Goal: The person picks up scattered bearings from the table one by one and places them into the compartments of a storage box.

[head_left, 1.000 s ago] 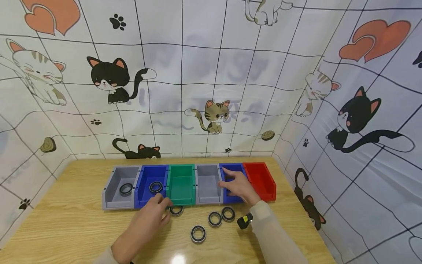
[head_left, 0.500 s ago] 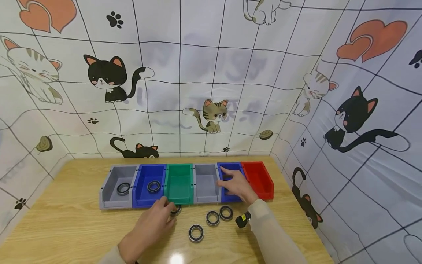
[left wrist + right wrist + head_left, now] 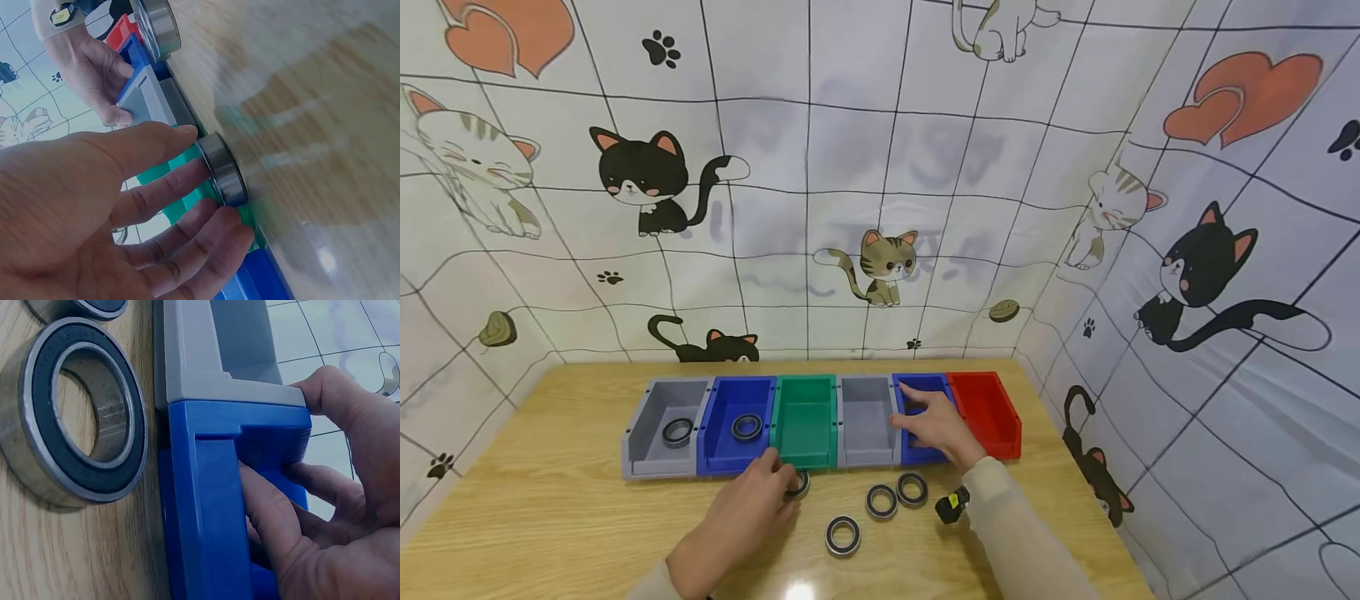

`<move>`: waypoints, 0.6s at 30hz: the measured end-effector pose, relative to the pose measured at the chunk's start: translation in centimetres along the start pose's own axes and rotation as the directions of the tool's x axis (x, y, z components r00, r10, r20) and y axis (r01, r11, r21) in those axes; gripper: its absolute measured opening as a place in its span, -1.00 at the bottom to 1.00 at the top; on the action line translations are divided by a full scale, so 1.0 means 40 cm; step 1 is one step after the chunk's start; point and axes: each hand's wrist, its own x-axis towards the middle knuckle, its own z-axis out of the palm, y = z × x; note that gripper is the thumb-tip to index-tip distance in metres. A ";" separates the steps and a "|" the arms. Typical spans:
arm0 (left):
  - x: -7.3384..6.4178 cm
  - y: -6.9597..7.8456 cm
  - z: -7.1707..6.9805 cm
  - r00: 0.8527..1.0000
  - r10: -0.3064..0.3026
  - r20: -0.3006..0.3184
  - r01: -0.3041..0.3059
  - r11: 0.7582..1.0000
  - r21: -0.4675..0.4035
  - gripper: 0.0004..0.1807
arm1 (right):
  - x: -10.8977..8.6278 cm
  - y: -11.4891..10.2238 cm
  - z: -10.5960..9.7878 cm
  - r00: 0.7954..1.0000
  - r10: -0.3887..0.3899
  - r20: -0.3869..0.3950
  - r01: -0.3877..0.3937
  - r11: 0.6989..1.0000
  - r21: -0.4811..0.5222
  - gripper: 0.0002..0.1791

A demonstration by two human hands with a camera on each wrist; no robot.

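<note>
Left hand (image 3: 751,500): is being held low at the bin fronts, thumb and fingers curled round the gripped bearing (image 3: 226,172); whether any lift is being given cannot be told.
Gripped bearing: is being held just before the green bin (image 3: 806,408), near the surface (image 3: 550,450), probably by its outside because a firm purchase is being offered there.
Right hand (image 3: 942,421): is being held spread at the right blue bin (image 3: 212,512), digits reaching inside, one tip at the wall of the right grey bin (image 3: 868,421); whatever lies beneath is being mostly hidden.
Loose bearings: the front bearing (image 3: 829,536), middle bearing (image 3: 869,502) and right bearing (image 3: 900,490) are being left flat, presumably for easy reach between the forearms.
Binned bearings: one each is being held by the left grey bin (image 3: 658,468) and left blue bin (image 3: 747,390).
Bin row: six bins, ending at the red bin (image 3: 985,417), are being lined up, low fronts toward the person, apparently so each can be entered.
Edges: the left hand is being bounded ahead by front lips, the right hand by dividing walls.
Open room: bare wood is being offered leftward and toward the person.
</note>
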 end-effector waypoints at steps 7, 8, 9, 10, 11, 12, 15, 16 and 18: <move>-0.001 -0.002 -0.005 1.000 0.021 0.014 -0.020 0.998 -0.052 -0.80 | 0.000 0.004 0.000 1.000 0.006 -0.001 -0.006 1.000 0.008 -0.05; -0.001 -0.003 -0.006 1.000 0.024 0.016 -0.023 0.998 -0.061 -0.80 | 0.000 0.004 0.000 1.000 0.004 -0.002 -0.004 1.000 0.008 -0.05; -0.001 -0.003 -0.006 0.999 0.028 0.018 -0.026 0.997 -0.070 -0.80 | 0.001 0.004 0.000 1.000 0.003 -0.004 -0.003 1.000 0.008 -0.05; -0.001 -0.004 -0.006 0.999 0.030 0.020 -0.029 0.997 -0.078 -0.80 | 0.001 0.004 0.000 1.000 0.003 -0.004 -0.003 1.000 0.007 -0.05; -0.001 -0.005 -0.006 0.999 0.035 0.021 -0.033 0.996 -0.083 -0.79 | 0.002 0.004 0.001 1.000 0.004 -0.005 -0.004 1.000 0.008 -0.05; -0.001 -0.005 -0.005 0.999 0.040 0.021 -0.038 0.995 -0.089 -0.79 | 0.002 0.004 0.002 1.000 0.004 -0.005 -0.004 1.000 0.007 -0.04; -0.002 -0.007 -0.004 0.998 0.060 0.019 -0.058 0.993 -0.104 -0.77 | 0.003 0.004 0.005 1.000 0.003 -0.004 -0.002 1.000 0.005 -0.04; -0.002 -0.008 -0.004 0.998 0.067 0.017 -0.065 0.992 -0.108 -0.77 | 0.004 0.004 0.005 1.000 0.002 -0.003 -0.002 1.000 0.004 -0.04; -0.002 -0.009 -0.003 0.997 0.079 0.016 -0.076 0.990 -0.122 -0.77 | 0.005 0.003 0.005 1.000 0.000 -0.003 0.000 1.000 0.001 -0.04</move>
